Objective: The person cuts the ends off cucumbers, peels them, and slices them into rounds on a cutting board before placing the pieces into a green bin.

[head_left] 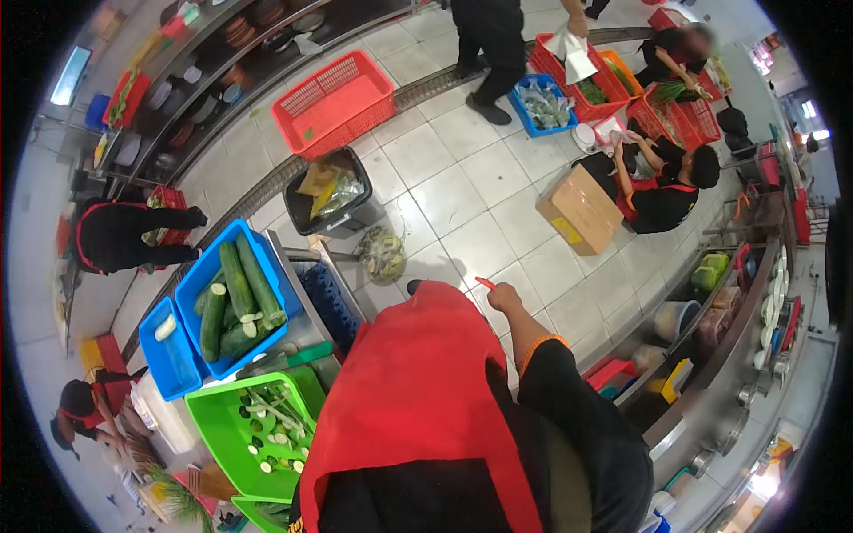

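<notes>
My right hand (505,299) hangs over the tiled floor beside my red apron (400,382), its fingers closed around a slim red tool (485,283). Only one end of that tool sticks out, so its kind is hidden. My left hand does not show. To my left, a blue basin (188,298) holds several long green gourds (238,280), some with cut ends. Near it lies a knife with a green handle (310,354). A bright green basin (233,466) contains cut gourd ends (281,438) and trimmings.
A black bin (342,218) and a clear bag of scraps (382,256) stand ahead on the floor. Beyond are a red crate (333,98) and a standing person (489,44). At right, a cardboard box (579,210) is beside a seated person (666,195). Steel shelving (711,373) runs close by.
</notes>
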The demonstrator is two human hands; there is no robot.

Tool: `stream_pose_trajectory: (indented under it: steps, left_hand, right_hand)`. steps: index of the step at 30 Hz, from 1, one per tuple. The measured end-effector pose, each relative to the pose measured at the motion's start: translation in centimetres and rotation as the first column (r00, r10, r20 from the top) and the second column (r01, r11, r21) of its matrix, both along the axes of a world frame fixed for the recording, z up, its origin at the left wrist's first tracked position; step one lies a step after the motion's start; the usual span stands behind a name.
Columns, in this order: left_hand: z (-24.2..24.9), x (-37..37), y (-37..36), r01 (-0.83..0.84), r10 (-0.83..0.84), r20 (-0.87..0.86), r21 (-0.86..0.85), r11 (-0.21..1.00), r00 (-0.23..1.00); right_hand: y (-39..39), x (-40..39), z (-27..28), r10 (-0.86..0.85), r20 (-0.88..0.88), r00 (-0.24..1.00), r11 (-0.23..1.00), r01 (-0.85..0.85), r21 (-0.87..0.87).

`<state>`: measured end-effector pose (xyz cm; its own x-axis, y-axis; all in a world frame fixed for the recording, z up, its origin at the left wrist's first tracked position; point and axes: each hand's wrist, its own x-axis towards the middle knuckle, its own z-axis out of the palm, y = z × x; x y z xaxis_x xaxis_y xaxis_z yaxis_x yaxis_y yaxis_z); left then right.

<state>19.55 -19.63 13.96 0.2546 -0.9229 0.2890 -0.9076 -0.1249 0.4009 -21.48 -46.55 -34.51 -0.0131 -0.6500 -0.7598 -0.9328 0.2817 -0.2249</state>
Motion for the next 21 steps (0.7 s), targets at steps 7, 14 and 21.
stream_pose_trajectory:
  steps: [7, 14, 21]
  left_hand:
    - [2.4, 0.0, 1.0, 0.116, -0.115, 0.062, -0.011, 0.993, 0.991]
    - [7.8, -2.9, 4.9, 0.247, -0.243, 0.165, -0.003, 0.969, 0.956]
    - [10.2, -4.7, 6.6, 0.298, -0.283, 0.241, -0.027, 0.954, 0.928]
  right_hand:
    - [-2.2, 0.0, -6.9, 0.257, 0.034, 0.966, 0.957, -0.250, -0.147]
    - [-4.8, 4.8, -3.8, 0.367, 0.146, 0.919, 0.918, -0.331, -0.220]
    - [-7.6, 7.6, -3.6, 0.432, 0.132, 0.892, 0.886, -0.393, -0.246]
